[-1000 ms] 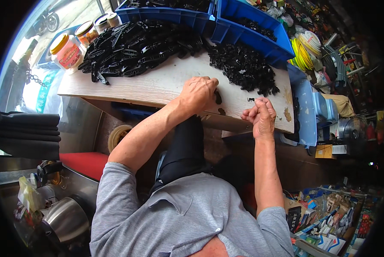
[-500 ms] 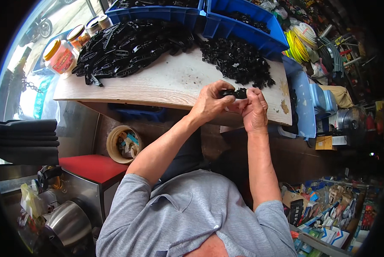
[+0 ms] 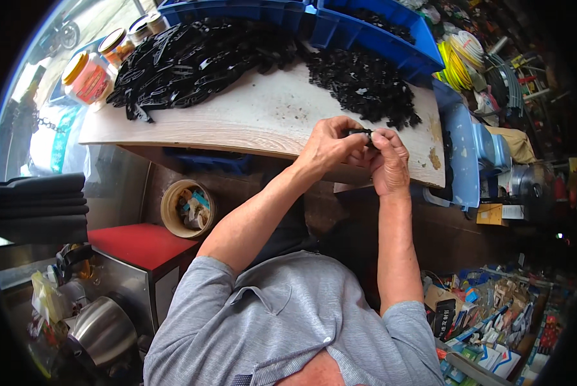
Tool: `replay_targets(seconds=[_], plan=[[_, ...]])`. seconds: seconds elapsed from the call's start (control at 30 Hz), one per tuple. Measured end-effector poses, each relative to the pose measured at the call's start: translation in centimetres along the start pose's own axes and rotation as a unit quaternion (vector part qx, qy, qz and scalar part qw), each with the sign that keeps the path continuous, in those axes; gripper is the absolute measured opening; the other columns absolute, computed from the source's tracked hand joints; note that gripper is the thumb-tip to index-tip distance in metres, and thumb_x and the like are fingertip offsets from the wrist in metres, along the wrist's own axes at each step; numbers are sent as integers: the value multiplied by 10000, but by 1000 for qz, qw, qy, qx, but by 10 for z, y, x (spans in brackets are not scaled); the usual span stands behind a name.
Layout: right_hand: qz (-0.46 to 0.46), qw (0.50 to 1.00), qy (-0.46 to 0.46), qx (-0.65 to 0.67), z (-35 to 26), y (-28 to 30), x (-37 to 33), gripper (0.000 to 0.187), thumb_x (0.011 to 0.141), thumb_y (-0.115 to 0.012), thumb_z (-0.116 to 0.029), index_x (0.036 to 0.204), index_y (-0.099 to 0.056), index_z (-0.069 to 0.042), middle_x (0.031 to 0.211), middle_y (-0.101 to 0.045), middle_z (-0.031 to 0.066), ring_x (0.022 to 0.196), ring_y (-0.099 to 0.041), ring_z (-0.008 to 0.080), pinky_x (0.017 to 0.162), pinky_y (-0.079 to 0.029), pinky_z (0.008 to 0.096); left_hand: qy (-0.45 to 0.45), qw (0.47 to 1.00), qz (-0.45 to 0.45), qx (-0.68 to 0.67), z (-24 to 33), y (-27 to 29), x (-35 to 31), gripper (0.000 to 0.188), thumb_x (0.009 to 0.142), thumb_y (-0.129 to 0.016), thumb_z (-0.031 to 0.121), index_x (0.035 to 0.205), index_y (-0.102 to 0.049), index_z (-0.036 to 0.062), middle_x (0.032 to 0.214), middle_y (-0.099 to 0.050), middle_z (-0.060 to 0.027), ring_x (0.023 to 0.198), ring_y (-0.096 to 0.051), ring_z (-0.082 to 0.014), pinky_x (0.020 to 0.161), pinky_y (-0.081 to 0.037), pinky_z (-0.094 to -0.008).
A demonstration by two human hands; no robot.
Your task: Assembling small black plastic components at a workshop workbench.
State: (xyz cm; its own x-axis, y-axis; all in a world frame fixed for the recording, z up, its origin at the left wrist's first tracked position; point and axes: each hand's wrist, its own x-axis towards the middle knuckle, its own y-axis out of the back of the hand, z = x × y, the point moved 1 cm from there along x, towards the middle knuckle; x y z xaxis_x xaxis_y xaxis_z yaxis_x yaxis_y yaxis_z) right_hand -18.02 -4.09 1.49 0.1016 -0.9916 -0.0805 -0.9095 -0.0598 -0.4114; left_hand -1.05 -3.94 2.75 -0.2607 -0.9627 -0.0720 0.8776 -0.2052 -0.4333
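Both hands meet above the table's [image 3: 262, 119] front edge, at a small black plastic part [image 3: 359, 132]. My left hand [image 3: 330, 147] is closed on its left end, thumb and fingers pinching. My right hand [image 3: 390, 161] pinches the other end between thumb and fingertips. The fingers hide most of the part, so its exact shape does not show. Just beyond my hands lies a pile of small black pieces [image 3: 362, 87]. To the left on the tabletop spreads a large heap of long, glossy black plastic parts [image 3: 198, 64].
Blue bins [image 3: 423, 55] stand along the table's back, with a lighter blue crate [image 3: 466, 151] at its right side. Jars [image 3: 86, 80] sit at the left corner. Below are a waste bucket [image 3: 166, 209] and a red-topped cabinet [image 3: 140, 244]. Packaged goods [image 3: 487, 315] crowd the right.
My hands have shifted slightly to the right and drawn closer together around the black part. Less of it shows between the fingers now. The view has shifted a little.
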Motion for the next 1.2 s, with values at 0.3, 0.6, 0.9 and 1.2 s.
replay_targets(seconds=[0.3, 0.6, 0.9, 1.2], plan=[[30, 997, -13, -72, -10, -7, -1, 163, 894, -687, -199, 1006, -603, -116, 718, -559, -41, 543, -499, 70, 578, -548, 298, 18, 996, 81, -25, -11, -6, 12, 203, 833, -665, 144, 861, -653, -56, 674, -652, -110, 529, -623, -139, 463, -523, -259], [42, 985, -30, -162, -7, -12, -5, 230, 906, -645, -288, 777, -578, -109, 600, -444, -48, 443, -382, 70, 414, -405, 256, 19, 996, 77, -30, -5, -2, -1, 136, 847, -671, 107, 829, -641, -24, 687, -626, -54, 561, -590, -88, 510, -518, -236], [59, 989, -7, -135, -11, -8, -17, 400, 940, -550, -320, 598, -459, -135, 465, -376, -10, 435, -493, 137, 511, -572, 373, -351, 784, 242, 451, 14, 53, -42, 354, 751, -741, 59, 1089, -641, 30, 1001, -660, -188, 914, -620, -363, 807, -508, -433], [345, 938, 1, 44, -53, 72, 3, 359, 905, -594, -401, 806, -492, -71, 456, -385, 77, 595, -579, 315, 690, -576, 601, -221, 519, 323, 760, 62, 188, -79, 336, 849, -656, 120, 1180, -640, 65, 1185, -636, -136, 1111, -581, -330, 957, -452, -442]])
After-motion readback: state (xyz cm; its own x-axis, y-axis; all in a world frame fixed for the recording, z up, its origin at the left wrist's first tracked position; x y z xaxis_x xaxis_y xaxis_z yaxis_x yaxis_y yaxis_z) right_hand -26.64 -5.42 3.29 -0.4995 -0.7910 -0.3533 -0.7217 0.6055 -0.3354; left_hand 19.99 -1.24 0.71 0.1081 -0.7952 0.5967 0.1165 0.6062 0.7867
